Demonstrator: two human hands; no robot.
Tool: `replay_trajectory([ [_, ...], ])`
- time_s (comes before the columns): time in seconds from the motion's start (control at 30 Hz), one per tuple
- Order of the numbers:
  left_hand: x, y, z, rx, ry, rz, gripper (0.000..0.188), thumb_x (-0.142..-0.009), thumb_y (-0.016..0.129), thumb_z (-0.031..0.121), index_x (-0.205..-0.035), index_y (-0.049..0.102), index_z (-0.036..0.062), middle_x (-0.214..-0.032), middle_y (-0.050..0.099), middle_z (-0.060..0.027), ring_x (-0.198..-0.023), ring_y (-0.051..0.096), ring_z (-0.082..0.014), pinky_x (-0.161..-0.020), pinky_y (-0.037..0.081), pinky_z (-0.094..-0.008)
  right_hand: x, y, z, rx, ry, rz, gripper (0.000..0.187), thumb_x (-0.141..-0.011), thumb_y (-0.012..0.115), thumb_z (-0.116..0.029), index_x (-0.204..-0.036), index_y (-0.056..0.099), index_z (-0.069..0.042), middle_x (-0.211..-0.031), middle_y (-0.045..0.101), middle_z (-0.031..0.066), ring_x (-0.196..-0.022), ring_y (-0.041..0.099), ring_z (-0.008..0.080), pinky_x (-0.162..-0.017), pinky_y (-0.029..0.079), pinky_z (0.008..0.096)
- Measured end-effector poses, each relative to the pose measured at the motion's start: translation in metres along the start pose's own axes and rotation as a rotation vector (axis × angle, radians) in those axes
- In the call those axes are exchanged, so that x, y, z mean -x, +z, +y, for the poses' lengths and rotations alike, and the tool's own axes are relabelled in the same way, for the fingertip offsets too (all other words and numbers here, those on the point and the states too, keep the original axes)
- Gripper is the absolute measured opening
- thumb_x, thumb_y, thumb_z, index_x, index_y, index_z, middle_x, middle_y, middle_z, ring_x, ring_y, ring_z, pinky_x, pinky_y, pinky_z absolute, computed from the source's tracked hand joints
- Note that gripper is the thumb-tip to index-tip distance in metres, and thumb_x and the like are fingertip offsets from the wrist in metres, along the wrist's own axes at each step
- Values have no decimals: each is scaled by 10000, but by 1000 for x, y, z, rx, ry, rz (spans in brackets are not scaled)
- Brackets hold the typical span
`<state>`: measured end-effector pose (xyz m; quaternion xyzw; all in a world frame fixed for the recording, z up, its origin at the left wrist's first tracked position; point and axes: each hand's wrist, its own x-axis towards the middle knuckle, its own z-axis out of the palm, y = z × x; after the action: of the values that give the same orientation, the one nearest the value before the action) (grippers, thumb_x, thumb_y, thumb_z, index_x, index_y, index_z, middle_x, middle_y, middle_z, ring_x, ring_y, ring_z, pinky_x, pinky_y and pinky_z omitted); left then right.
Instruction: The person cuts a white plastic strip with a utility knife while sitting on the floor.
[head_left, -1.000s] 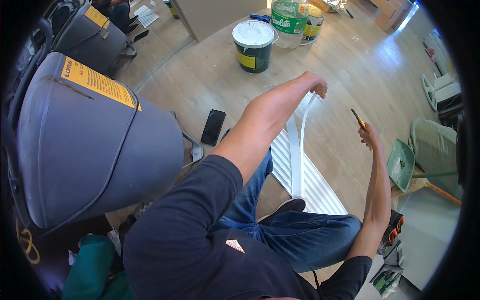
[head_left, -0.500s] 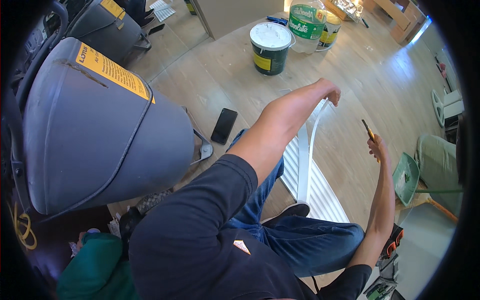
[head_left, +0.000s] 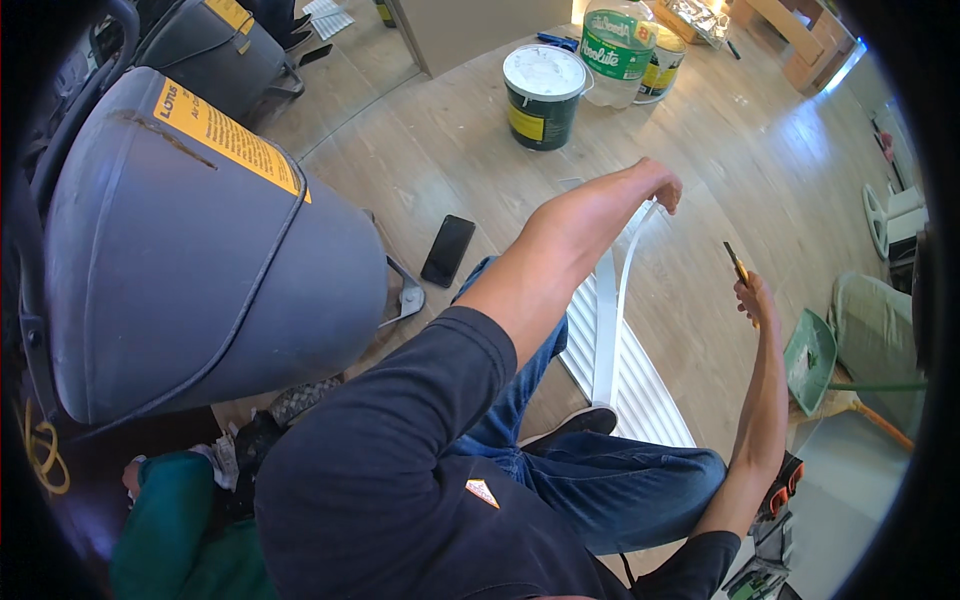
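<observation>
White strip [head_left: 625, 282] in downturned left hand [head_left: 662, 184], knife [head_left: 738, 263] in right hand [head_left: 757, 297]

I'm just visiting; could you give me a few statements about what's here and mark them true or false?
1. The right hand holds a yellow utility knife. True.
2. The left hand grips the black smartphone. False: it holds one end of a narrow white strip; the phone lies on the floor.
3. A ribbed white panel lies on the floor. True.
4. The large plastic bottle stands left of the nearest bucket. False: it stands to the bucket's right.
5. A green dustpan is on the person's right. True.
</observation>
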<state>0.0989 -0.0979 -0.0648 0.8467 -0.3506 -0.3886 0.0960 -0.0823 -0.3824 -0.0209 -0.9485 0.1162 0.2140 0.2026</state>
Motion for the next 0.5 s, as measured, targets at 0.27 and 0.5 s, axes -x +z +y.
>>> replay_trajectory([
  [0.27, 0, 1, 0, 49, -20, 7, 463, -788, 686, 458, -1168, 619, 202, -1132, 646, -67, -872, 632, -254, -747, 518, -396, 1, -1, 1, -3, -17, 15, 158, -866, 548, -190, -915, 511, -45, -637, 533, 42, -539, 586, 155, -426, 421, 318],
  [0.5, -8, 2, -5, 64, -18, 30, 469, -787, 686, 461, -1175, 622, 206, -1151, 642, -78, -893, 637, -259, -754, 524, -391, 3, 0, -2, -15, -10, 19, 147, -859, 534, -184, -882, 498, -43, -623, 530, 44, -536, 585, 154, -422, 422, 313],
])
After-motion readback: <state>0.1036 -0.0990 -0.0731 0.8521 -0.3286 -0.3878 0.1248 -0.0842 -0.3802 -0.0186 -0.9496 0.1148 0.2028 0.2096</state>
